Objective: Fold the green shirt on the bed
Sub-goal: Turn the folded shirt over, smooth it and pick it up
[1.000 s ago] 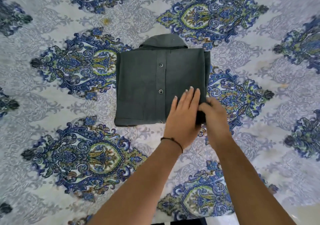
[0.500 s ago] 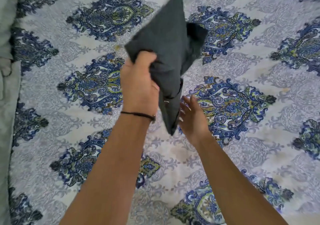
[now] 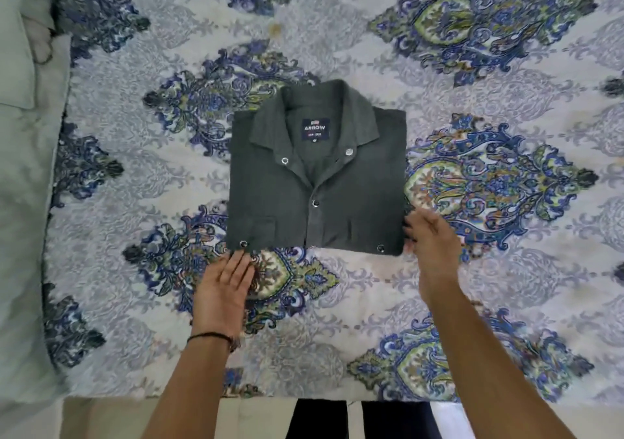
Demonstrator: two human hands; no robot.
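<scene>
Both hands lie open at the lower corners of the shirt, which sits folded, collar up, in the middle of the frame on the bed. Left hand is just below the lower left corner, fingers flat; right hand touches the lower right edge, holding nothing.

A home bedroom: a bed spread with a blue paisley sheet, a pillow at its side.

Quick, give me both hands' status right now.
Left hand: open, flat on the bed, fingertips at the shirt's near left corner.
Right hand: open, fingers against the shirt's right edge, gripping nothing.
</scene>
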